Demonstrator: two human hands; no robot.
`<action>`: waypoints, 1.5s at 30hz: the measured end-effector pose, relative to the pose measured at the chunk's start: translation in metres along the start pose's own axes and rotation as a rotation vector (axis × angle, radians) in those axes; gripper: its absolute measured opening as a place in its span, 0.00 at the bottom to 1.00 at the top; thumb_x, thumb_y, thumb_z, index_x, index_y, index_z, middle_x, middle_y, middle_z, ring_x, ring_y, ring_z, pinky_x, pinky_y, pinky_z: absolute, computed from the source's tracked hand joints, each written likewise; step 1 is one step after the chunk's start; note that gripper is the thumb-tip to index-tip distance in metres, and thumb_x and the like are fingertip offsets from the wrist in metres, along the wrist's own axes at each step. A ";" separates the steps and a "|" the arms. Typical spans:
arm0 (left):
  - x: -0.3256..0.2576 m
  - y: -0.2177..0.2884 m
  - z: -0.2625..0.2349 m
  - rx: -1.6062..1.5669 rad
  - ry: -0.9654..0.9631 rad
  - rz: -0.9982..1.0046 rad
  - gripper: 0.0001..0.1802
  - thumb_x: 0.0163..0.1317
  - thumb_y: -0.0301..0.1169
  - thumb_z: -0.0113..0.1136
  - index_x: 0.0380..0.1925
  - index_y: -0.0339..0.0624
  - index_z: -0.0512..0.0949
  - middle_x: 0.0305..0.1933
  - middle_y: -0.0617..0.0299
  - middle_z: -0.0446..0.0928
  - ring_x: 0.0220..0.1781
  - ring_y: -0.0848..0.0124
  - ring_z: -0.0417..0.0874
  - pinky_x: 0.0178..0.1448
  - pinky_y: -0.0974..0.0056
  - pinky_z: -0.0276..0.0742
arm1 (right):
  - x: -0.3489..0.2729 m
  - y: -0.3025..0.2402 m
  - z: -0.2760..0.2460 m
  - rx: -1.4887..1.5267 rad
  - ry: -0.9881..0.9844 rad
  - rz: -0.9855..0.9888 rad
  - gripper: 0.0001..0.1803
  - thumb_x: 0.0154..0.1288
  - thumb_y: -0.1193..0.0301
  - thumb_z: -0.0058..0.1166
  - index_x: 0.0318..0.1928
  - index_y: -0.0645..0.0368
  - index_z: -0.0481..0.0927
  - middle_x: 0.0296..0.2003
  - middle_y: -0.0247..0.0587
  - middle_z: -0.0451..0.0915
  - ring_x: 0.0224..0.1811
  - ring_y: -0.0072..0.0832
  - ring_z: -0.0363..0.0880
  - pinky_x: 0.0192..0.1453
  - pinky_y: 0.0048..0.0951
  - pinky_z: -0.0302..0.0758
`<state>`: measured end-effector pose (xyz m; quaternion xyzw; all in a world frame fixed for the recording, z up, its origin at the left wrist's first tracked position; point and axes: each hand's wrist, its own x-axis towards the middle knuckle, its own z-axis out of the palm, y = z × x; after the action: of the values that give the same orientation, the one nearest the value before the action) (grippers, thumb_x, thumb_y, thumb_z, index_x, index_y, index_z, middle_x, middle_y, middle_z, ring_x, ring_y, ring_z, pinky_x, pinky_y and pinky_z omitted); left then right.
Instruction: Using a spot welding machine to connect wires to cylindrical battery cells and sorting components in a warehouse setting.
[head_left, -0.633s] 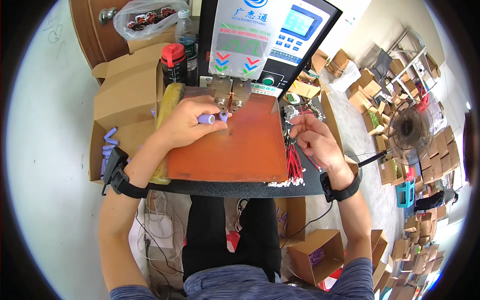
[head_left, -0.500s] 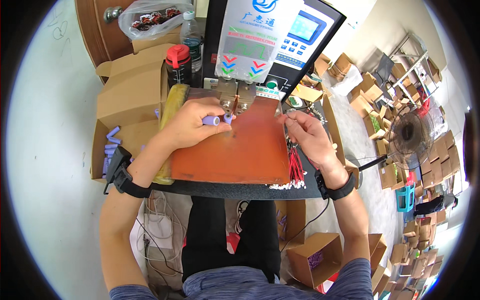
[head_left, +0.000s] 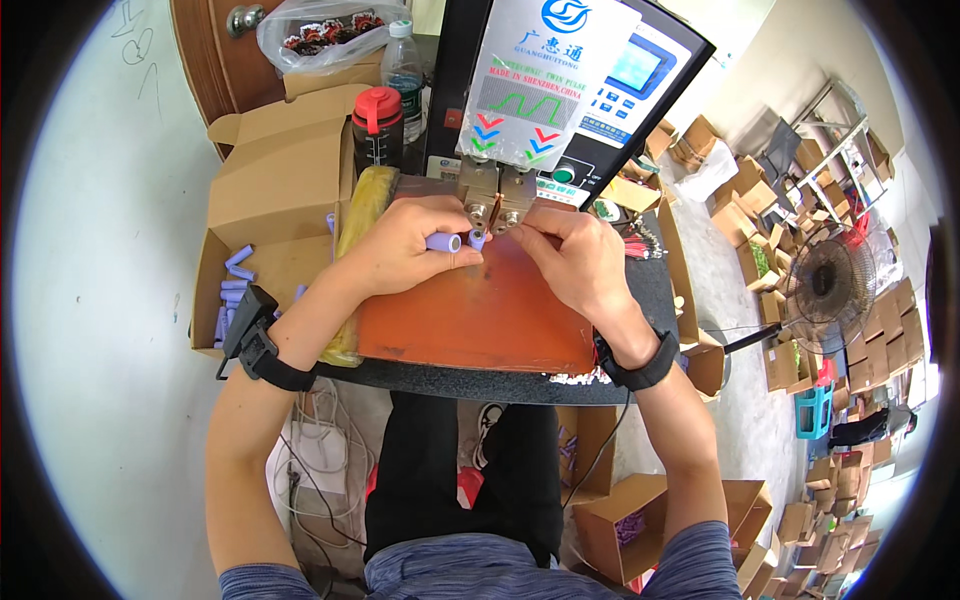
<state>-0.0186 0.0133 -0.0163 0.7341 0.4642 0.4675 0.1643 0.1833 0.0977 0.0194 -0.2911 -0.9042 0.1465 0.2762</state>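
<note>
Looking down on a black bench [head_left: 480, 388] with an orange board [head_left: 470, 325] at the centre of the frame. The left hand [head_left: 398, 250] has its grip closed around two purple cylinders. The lower-left cylinder [head_left: 440, 243] lies with its long axis left to right, round end facing right; the fingertip cylinder [head_left: 477, 242], just right of it, points more up the frame, its end just under two metal blocks [head_left: 479, 188] at upper centre, whether touching I cannot tell. The right hand [head_left: 582, 258], right of centre, has its fingers bunched narrow beside the right-hand block; whether they pinch something small I cannot tell. The left hand is nearer, touching both cylinders, while the right fingertips sit apart, to their right
</note>
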 end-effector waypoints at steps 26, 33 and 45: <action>0.002 0.000 0.003 0.024 -0.017 -0.019 0.11 0.53 0.30 0.68 0.33 0.35 0.80 0.33 0.54 0.77 0.34 0.57 0.77 0.39 0.60 0.72 | -0.013 0.010 0.027 0.797 0.037 -0.014 0.02 0.65 0.79 0.51 0.36 0.66 0.74 0.25 0.33 0.78 0.27 0.13 0.74 0.31 0.17 0.72; 0.002 0.001 0.002 -0.001 -0.026 -0.042 0.11 0.53 0.30 0.68 0.34 0.35 0.80 0.33 0.54 0.77 0.34 0.58 0.77 0.39 0.60 0.72 | -0.014 0.011 0.028 0.843 0.038 -0.011 0.02 0.65 0.79 0.51 0.35 0.66 0.74 0.24 0.32 0.78 0.26 0.12 0.74 0.29 0.16 0.72; 0.001 -0.003 0.003 0.057 -0.021 -0.024 0.11 0.53 0.30 0.68 0.34 0.35 0.80 0.35 0.53 0.77 0.36 0.57 0.78 0.40 0.60 0.73 | -0.013 0.013 0.030 0.768 0.031 -0.002 0.02 0.64 0.79 0.53 0.35 0.66 0.75 0.25 0.33 0.80 0.27 0.11 0.73 0.30 0.17 0.72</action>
<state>-0.0173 0.0166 -0.0198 0.7375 0.4845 0.4445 0.1539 0.1807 0.0974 -0.0153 -0.1679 -0.7796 0.4698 0.3787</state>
